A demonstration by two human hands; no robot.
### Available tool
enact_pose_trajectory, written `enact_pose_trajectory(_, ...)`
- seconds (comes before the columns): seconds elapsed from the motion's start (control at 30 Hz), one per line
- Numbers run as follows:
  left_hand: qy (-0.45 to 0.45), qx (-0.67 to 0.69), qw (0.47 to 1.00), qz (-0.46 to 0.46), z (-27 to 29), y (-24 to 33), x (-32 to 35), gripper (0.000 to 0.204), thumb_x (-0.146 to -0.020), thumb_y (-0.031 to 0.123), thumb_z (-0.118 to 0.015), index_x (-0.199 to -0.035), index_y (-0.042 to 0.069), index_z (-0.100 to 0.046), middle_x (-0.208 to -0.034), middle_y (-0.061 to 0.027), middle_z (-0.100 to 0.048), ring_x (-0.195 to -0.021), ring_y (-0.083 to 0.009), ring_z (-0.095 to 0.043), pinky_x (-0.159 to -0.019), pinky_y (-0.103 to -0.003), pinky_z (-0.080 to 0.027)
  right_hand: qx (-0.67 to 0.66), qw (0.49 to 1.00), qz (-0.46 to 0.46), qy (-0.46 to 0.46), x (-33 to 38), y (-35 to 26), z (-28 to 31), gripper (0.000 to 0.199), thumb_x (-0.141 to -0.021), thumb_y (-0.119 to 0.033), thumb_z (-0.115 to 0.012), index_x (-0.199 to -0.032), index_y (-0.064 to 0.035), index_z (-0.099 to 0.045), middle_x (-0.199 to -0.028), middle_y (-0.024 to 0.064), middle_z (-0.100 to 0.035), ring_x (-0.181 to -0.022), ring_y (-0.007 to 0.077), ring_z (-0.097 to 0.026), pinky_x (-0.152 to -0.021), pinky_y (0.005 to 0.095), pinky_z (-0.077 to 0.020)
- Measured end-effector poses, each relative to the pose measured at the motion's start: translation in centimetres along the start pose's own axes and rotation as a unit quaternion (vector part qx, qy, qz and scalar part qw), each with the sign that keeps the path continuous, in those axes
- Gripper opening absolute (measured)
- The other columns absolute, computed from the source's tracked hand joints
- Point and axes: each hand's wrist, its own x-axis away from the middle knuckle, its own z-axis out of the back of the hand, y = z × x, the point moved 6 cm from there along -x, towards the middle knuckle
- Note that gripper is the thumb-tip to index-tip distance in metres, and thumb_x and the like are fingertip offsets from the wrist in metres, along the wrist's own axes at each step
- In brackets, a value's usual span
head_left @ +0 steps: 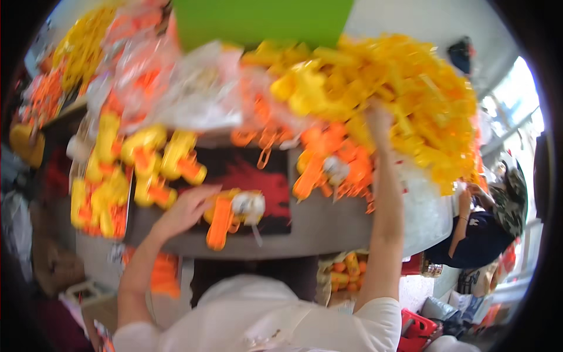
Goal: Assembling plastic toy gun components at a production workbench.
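On the dark mat (275, 158) before me lies a partly assembled toy gun (220, 222), with a yellow shell, an orange handle piece and a whitish mechanism. My left hand (186, 210) is at its left end, with fingers and thumb closed on the yellow edge. Stretched far forward, my right hand (378, 117) reaches into a big heap of yellow plastic shells (422, 111). Its fingers are blurred and partly hidden among the shells. Orange parts (331, 146) form a smaller pile just left of my right forearm, with a whitish mechanism (336, 170) on them.
Several yellow-and-orange toy guns (176, 155) lie left of the mat, some in a box (126, 202). Clear bags (202, 94) of parts and a green panel (264, 23) stand behind. Another person (475, 234) sits at the right. A red stool (416, 331) stands below right.
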Motion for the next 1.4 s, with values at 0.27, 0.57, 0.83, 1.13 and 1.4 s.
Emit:
enact_pose_trajectory(0.27,0.147,0.311,0.935,0.086,1.4,2.3,-3.1,0.043,-0.099,0.027,-0.053,-0.136,0.004,-0.049,-0.127,-0.0114,-0.057,-0.108,-0.0178,-0.059,-0.093,-0.03,-0.046,-0.599,0.776,-0.184,-0.077,3.7,-18.8,15.8,0.025,-0.087,-0.004,-0.066,-0.11,0.0009,-0.059,-0.093,0.0002,-0.057,-0.09,0.0098,-0.055,-0.085,0.0246,-0.0438)
enact_pose_trajectory(0.57,0.153,0.637,0.755,0.006,1.2,5.4,-2.7,0.05,-0.089,0.026,-0.07,-0.13,0.004,-0.05,-0.114,-0.0092,-0.062,-0.096,-0.0175,-0.064,-0.083,-0.034,-0.055,-0.578,0.799,0.078,-0.146,12.4,-29.8,18.3,0.043,-0.079,0.008,-0.064,-0.12,-0.0017,-0.057,-0.11,0.0091,-0.062,-0.107,0.023,-0.055,-0.095,0.0331,-0.0427)
enact_pose_trajectory(0.83,0.017,-0.155,0.983,-0.101,0.2,6.9,-1.2,0.067,-0.07,0.018,-0.076,-0.13,0.002,-0.052,-0.119,-0.0159,-0.059,-0.114,-0.0326,-0.053,-0.1,-0.041,-0.041,-0.61,0.695,-0.065,-0.375,18.6,-26.9,9.4,0.082,-0.075,0.013,-0.061,-0.148,-0.0053,-0.027,-0.144,0.0136,-0.041,-0.135,0.0228,-0.04,-0.11,0.0332,-0.0326)
enact_pose_trajectory(1.13,-0.067,-0.221,0.969,-0.092,-4.7,4.8,-3.7,0.071,-0.066,0.018,-0.076,-0.129,0.0,-0.047,-0.117,-0.0164,-0.058,-0.114,-0.0341,-0.052,-0.098,-0.041,-0.044,-0.571,0.754,-0.008,-0.325,18.8,-28.5,9.0,0.097,-0.068,0.01,-0.068,-0.151,-0.0103,-0.022,-0.132,0.0149,-0.05,-0.121,0.0304,-0.049,-0.106,0.0366,-0.0377)
enact_pose_trajectory(1.4,-0.126,-0.241,0.961,-0.051,-3.2,6.5,-4.1,0.073,-0.064,0.019,-0.075,-0.128,0.0,-0.046,-0.122,-0.0186,-0.056,-0.114,-0.0337,-0.054,-0.096,-0.044,-0.045,-0.574,0.741,-0.04,-0.347,18.6,-28.0,9.6,0.089,-0.067,0.005,-0.071,-0.147,-0.0074,-0.032,-0.122,0.0166,-0.056,-0.116,0.0303,-0.052,-0.104,0.0379,-0.0398)
